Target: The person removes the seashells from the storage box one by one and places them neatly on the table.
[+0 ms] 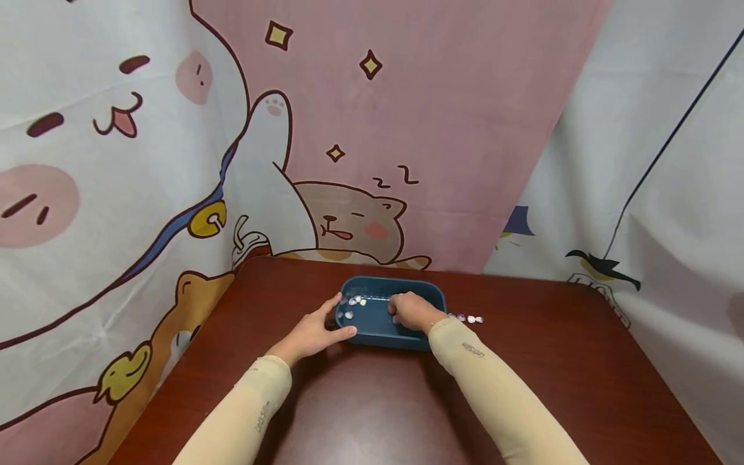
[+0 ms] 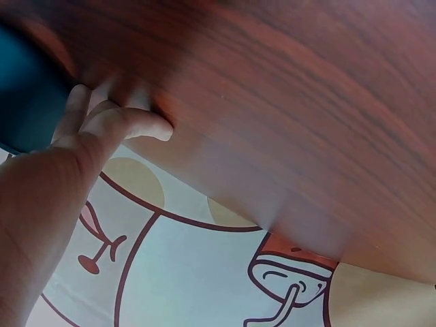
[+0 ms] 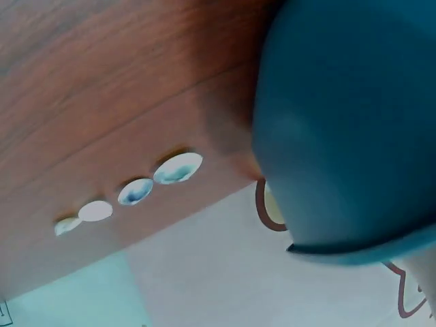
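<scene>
While your left hand (image 1: pixel 310 334) rests at the near left corner of the blue tub (image 1: pixel 383 338), its thumb and fingers are spread wide, thumb at the front wall, fingertips along the left end. Your right hand (image 1: pixel 415 311) is inside the tub, right of its middle, fingers curled; whether they hold anything cannot be told. The tub stands on the table (image 1: pixel 523 368). Inside it, a few pale pieces (image 1: pixel 349 315) lie near the left end. Outside, past the right end, four more pieces (image 3: pixel 135 192) form a row on the wood, white and bluish, the two farthest from the tub touching. Writing noted: your left sleeve (image 1: pixel 238 413) and right sleeve (image 1: pixel 500 387) each carry dark lettering, which appears to read "LetsSlim". Behind, the cloth (image 1: pixel 442 97) bears two printed Z shapes (image 1: pixel 406 175) above a bear (image 1: pixel 360 219); outlined letters (image 1: pixel 584 279) beside a bird (image 1: pixel 604 265) cannot be read.
</scene>
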A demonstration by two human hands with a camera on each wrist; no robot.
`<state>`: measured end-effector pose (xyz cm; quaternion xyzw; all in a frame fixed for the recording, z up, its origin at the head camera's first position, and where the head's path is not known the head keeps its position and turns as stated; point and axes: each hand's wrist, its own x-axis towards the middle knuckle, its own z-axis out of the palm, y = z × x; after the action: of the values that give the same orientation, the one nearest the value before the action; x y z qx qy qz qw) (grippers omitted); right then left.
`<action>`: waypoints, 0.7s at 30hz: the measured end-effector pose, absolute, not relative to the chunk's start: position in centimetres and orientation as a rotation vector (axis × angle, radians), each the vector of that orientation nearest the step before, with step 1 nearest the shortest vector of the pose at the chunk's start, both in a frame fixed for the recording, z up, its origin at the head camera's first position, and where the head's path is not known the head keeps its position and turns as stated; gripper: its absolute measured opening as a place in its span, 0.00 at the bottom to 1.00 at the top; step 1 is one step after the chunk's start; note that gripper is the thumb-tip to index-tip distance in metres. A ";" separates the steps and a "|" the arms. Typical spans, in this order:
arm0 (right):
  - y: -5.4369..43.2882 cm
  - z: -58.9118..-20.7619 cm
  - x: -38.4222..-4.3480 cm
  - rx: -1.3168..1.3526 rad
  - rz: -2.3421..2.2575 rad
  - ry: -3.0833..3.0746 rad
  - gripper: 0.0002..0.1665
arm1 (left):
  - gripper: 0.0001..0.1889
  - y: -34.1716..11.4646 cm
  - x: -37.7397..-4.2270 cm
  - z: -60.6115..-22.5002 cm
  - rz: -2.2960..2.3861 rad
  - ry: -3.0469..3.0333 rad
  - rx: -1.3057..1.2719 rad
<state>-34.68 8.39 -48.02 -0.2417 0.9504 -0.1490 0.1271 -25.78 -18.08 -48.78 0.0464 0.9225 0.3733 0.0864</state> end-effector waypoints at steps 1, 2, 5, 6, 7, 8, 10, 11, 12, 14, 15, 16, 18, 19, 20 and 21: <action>8.6 -48.1 -34.6 -0.721 -0.436 2.773 0.04 | 0.53 -18.0 -25.8 -48.9 1.115 2.745 0.135; 8.8 -48.2 -34.6 -0.745 -0.441 2.784 0.02 | 0.53 -18.0 -25.8 -48.9 1.115 2.747 0.133; 9.6 -48.6 -34.8 -0.836 -0.469 2.833 0.04 | 0.53 -17.9 -25.8 -48.9 1.113 2.754 0.132; 9.9 -48.7 -34.8 -0.859 -0.487 2.849 0.05 | 0.53 -17.9 -25.8 -48.8 1.112 2.756 0.134; 10.1 -48.8 -34.9 -0.889 -0.503 2.862 0.05 | 0.53 -17.9 -25.8 -48.8 1.108 2.758 0.135; 10.3 -48.9 -34.9 -0.918 -0.511 2.872 0.05 | 0.53 -17.9 -25.8 -48.8 1.106 2.760 0.139; 10.7 -48.9 -34.8 -0.977 -0.523 2.882 0.04 | 0.53 -17.9 -25.8 -48.8 1.101 2.762 0.140; 10.8 -48.9 -34.8 -0.999 -0.524 2.881 0.03 | 0.53 -17.9 -25.8 -48.8 1.100 2.763 0.141; 10.9 -48.9 -34.7 -1.011 -0.517 2.882 0.03 | 0.53 -17.9 -25.8 -48.7 1.100 2.763 0.140; 10.8 -48.9 -34.5 -1.019 -0.500 2.888 0.02 | 0.53 -17.9 -25.8 -48.7 1.098 2.764 0.137; 10.8 -48.9 -34.4 -1.011 -0.488 2.894 0.03 | 0.53 -17.9 -25.7 -48.6 1.097 2.763 0.134; 10.7 -49.0 -34.3 -0.995 -0.473 2.901 0.04 | 0.53 -18.0 -25.7 -48.6 1.095 2.763 0.134; 10.5 -49.1 -34.2 -0.949 -0.443 2.923 0.05 | 0.53 -18.0 -25.7 -48.6 1.092 2.764 0.134; 10.4 -49.2 -34.2 -0.932 -0.431 2.932 0.06 | 0.53 -18.0 -25.7 -48.6 1.090 2.764 0.136; 10.4 -49.2 -34.2 -0.910 -0.421 2.939 0.06 | 0.53 -18.0 -25.7 -48.6 1.089 2.764 0.137; 10.3 -49.3 -34.2 -0.884 -0.412 2.945 0.06 | 0.53 -18.0 -25.7 -48.7 1.093 2.762 0.139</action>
<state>-34.16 10.34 -49.27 -0.2850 0.9491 -0.1328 0.0196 -25.66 -17.96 -48.67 0.0465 0.9256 0.3661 0.0838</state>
